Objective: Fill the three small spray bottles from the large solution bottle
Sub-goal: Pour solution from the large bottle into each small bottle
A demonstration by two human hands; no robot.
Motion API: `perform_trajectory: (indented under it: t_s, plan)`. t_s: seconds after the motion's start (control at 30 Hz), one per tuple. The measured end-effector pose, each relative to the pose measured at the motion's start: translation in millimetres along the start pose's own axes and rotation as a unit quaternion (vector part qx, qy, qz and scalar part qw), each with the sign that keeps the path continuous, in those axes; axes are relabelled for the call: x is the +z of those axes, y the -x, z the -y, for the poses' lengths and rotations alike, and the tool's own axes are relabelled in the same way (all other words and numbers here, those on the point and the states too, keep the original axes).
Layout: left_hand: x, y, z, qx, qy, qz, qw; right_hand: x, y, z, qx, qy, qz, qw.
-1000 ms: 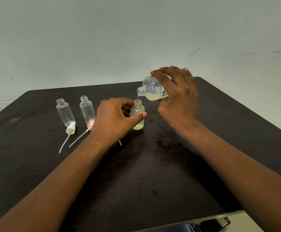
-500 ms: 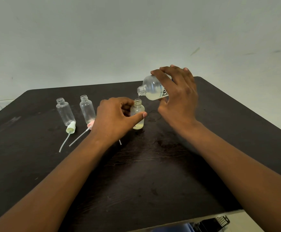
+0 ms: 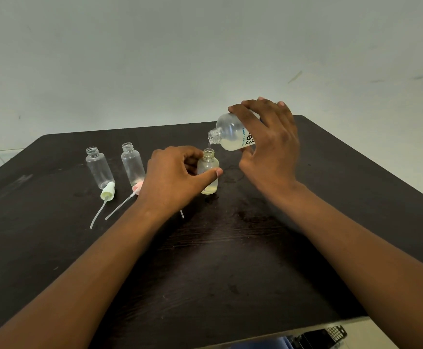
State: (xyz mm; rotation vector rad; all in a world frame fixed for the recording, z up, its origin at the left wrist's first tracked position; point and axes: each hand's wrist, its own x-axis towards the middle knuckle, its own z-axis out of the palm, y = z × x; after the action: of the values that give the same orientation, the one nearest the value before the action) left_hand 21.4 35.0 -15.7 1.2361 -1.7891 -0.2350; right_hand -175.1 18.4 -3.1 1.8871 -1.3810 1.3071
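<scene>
My right hand (image 3: 268, 144) grips the large frosted solution bottle (image 3: 230, 136), tilted with its open mouth pointing left and down. A thin stream falls from it into the neck of a small clear spray bottle (image 3: 209, 172) that stands upright on the dark table (image 3: 230, 260). My left hand (image 3: 172, 180) holds that small bottle, thumb across its front. Pale yellowish liquid sits in its bottom part. Two more small bottles, the far left one (image 3: 99, 168) and the middle one (image 3: 132, 163), stand uncapped and look empty.
A pale yellow spray cap with its dip tube (image 3: 107, 193) lies in front of the far left bottle. A pink spray cap with tube (image 3: 136, 189) lies by the middle one. A third tube end (image 3: 181, 213) shows under my left wrist. A dark device (image 3: 323, 335) sits below the table's near edge.
The large bottle has tipped slightly further and liquid now streams into the small bottle. Both hands stay almost where they were.
</scene>
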Motion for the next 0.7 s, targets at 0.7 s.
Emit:
perform_trajectory:
  t_s: [0.7]
  plan:
    - [1.3,-1.2,2.7,0.002,0.005,0.001,1.0,-0.5,-0.1,0.4,0.004,-0.003,0.002,1.0]
